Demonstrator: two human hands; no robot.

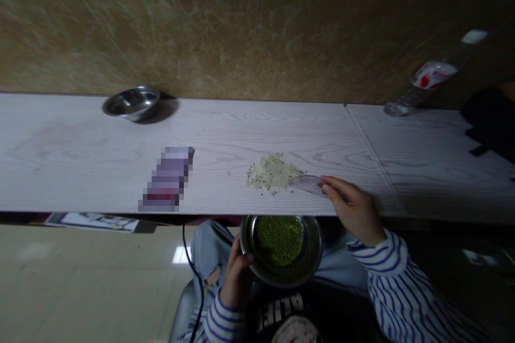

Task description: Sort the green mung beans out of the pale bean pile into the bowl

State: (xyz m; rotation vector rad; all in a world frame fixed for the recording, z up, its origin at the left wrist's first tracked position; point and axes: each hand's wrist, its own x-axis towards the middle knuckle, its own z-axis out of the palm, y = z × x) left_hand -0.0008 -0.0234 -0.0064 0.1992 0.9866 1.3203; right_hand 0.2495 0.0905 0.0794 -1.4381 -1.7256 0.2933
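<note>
My left hand (238,273) grips the left rim of a steel bowl (314,249), with the thumb over the edge. Green mung beans (279,240) cover the bottom of this bowl, which is just below the table's front edge, above my lap. Between the fingertips of my right hand (356,209) is a thin, clear plastic piece with a curved edge (309,184), shaped like a protractor. Its far end touches the right side of a pile of white rice grains (271,174) on the table. Small dark green beans are scattered through the pile.
A second steel bowl (134,104) stands at the back left by the wall. The blurred-out phone-shaped object (168,178) lies left of the pile. At the back right stands a plastic bottle (432,76), near a dark object (488,118). A black cable (196,273) hangs at left.
</note>
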